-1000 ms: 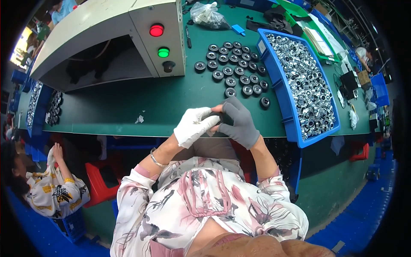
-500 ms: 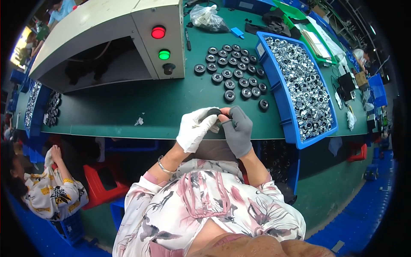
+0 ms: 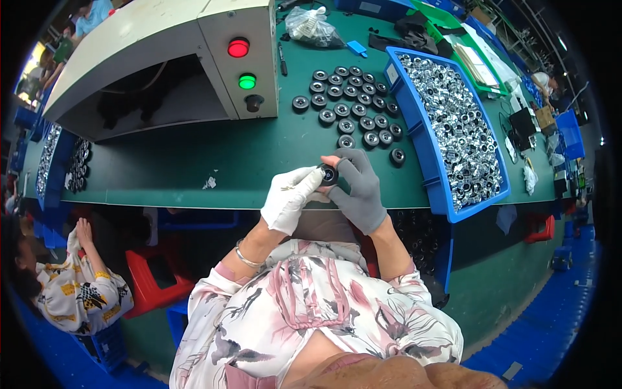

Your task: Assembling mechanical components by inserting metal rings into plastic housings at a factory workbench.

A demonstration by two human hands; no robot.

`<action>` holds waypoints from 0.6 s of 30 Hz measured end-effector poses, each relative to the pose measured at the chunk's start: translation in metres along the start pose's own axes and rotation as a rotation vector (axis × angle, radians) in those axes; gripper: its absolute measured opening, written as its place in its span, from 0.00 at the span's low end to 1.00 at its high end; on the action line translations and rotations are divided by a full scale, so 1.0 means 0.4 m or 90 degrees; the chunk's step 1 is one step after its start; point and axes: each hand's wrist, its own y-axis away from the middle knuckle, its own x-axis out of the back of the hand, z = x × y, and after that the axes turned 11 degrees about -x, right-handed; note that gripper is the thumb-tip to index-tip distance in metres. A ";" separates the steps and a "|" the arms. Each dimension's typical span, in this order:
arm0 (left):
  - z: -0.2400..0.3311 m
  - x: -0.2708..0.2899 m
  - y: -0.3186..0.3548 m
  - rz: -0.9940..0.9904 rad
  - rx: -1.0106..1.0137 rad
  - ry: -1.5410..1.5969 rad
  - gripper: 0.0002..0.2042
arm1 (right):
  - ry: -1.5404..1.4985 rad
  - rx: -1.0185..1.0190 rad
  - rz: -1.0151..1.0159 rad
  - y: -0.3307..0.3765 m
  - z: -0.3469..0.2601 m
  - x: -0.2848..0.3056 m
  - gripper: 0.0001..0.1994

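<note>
Between my two hands, just over the table's front edge, is a round black wheel [image 3: 330,174] with its hub face turned up. My left hand [image 3: 291,196], in a white glove, pinches the wheel's left side. The gloved grey right hand [image 3: 359,190], its fingertips bare, curls around the right side of the same wheel. Beyond my hands, several similar black wheels [image 3: 346,142] lie flat in loose rows on the green table [image 3: 214,162]. To their right stands a long blue bin [image 3: 424,155] heaped with small shiny metal parts [image 3: 463,123].
A large cream machine [image 3: 253,65] with a dark opening, a red light and a green light fills the left of the table. A marker [image 3: 283,59] and a clear plastic bag [image 3: 311,27] lie behind. Another person [image 3: 81,285] sits at the lower left.
The wheel has tipped from edge-on so that its hub face now shows upward. My right fingers have shifted around its rim, and both hands stay near the table edge.
</note>
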 end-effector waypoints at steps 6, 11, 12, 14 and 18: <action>-0.016 0.004 -0.001 0.001 0.024 0.116 0.12 | -0.060 -0.002 0.019 0.012 0.020 -0.023 0.22; -0.020 -0.002 0.003 -0.010 0.027 0.132 0.09 | -0.046 0.017 0.024 0.003 0.001 -0.002 0.21; -0.022 -0.007 0.004 -0.018 0.022 0.187 0.09 | -0.045 0.017 0.025 0.006 0.003 -0.006 0.21; -0.016 -0.022 0.002 -0.015 0.034 0.244 0.09 | -0.087 -0.010 0.031 0.010 0.012 -0.019 0.20; -0.017 -0.016 0.002 -0.024 0.037 0.223 0.09 | -0.154 -0.064 0.006 0.022 0.002 -0.018 0.19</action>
